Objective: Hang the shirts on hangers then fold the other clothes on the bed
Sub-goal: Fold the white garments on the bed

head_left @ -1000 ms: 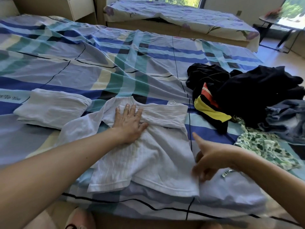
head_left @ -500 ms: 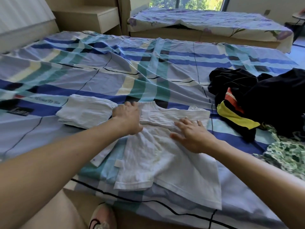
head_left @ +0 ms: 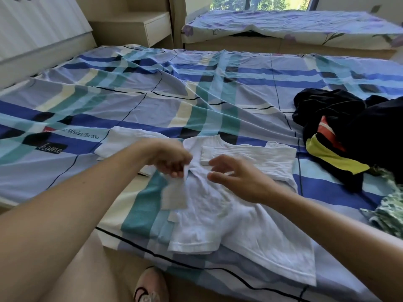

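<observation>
While the white shirt (head_left: 229,210) lies flat on the near edge of the bed (head_left: 152,101), collar away from the person and hem toward them, both hands work at its upper part in the head view. The left hand (head_left: 172,158) is curled at the shirt's left side, just below the collar, and its fingers (head_left: 176,171) pinch a fold of the white cloth. A strip of fabric hangs down from that pinch over the striped sheet. The right hand (head_left: 237,177) is over the chest of the shirt, just beside the left hand, with its fingers (head_left: 220,160) loosely spread and slightly bent, gripping nothing. Whether the fingertips touch the cloth cannot be told. The shirt's right sleeve is folded across the chest, under and beyond the right hand.

A folded white garment (head_left: 122,140) lies just beyond the left forearm, close to the shirt's left shoulder. Well to the right sits a heap of dark clothes (head_left: 359,131) with a yellow and red patch, and a green patterned garment (head_left: 388,212) lies nearer the edge. Beyond the bed stand a nightstand (head_left: 150,27) and a second bed (head_left: 294,25).
</observation>
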`<state>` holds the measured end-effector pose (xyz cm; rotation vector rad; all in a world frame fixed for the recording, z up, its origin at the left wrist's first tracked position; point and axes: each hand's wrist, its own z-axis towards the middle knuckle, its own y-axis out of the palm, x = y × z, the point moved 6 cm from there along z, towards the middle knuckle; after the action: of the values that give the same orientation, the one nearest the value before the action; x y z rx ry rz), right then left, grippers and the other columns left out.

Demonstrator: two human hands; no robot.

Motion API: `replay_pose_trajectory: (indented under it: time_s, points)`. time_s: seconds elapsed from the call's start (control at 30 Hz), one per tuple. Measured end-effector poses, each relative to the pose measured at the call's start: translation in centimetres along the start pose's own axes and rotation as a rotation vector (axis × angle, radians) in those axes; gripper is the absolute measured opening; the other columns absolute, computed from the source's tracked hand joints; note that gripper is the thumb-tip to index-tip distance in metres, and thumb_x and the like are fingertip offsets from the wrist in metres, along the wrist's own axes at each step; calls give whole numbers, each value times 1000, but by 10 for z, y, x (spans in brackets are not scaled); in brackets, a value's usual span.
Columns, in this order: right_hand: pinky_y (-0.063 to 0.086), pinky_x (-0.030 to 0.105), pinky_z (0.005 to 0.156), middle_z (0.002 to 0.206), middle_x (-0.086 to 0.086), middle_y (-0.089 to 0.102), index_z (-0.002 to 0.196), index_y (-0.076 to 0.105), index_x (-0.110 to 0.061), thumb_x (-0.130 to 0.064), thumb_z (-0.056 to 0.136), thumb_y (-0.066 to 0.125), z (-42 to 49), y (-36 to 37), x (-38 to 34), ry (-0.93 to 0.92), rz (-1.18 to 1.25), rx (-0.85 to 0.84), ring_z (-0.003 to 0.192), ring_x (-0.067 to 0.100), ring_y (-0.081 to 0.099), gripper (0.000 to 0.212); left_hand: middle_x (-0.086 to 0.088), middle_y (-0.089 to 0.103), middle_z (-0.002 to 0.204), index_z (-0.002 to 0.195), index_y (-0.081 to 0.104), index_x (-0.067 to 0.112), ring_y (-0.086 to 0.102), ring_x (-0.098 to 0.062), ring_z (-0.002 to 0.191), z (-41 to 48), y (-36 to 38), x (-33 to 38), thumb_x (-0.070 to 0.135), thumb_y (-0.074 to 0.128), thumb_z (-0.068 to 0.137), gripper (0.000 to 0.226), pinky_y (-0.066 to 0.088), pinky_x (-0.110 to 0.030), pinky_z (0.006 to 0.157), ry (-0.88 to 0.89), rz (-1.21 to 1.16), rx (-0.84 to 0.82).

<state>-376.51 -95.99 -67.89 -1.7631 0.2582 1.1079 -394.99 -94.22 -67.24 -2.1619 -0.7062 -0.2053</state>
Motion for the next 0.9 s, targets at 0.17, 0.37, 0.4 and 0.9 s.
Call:
replay_pose_trajectory:
  time_s: [0.17,0.37,0.4,0.9]
  points:
    - [59,33,78,115,8,69,126,54,-22,-44,81,80,1,15,-14,185,555,-52,97,22,72,56,-6,70,65,81,63,4,58,-11,49,-11,-4,40,18,48,98,26,49,-18,48,137,-587,-82]
    - [50,26,61,91,15,69,95,67,-9,8,83,69,16,-40,-5,168,451,159,71,19,61,21,-1,66,86,90,65,15,58,-18,76,3,-35,62,21,57,94,11,43,-28,65,438,-218,496]
    - [49,25,62,88,12,69,98,69,-7,6,83,70,16,-52,-6,156,415,142,73,18,61,20,0,65,94,98,66,16,58,-16,86,2,-35,71,13,55,92,13,43,-27,71,570,-190,500]
    - [58,41,78,104,17,71,114,67,-12,-1,81,78,9,-128,92,421,468,283,78,22,67,36,2,57,86,88,53,24,54,-27,94,78,-15,68,24,47,93,8,28,-42,98,486,444,485]
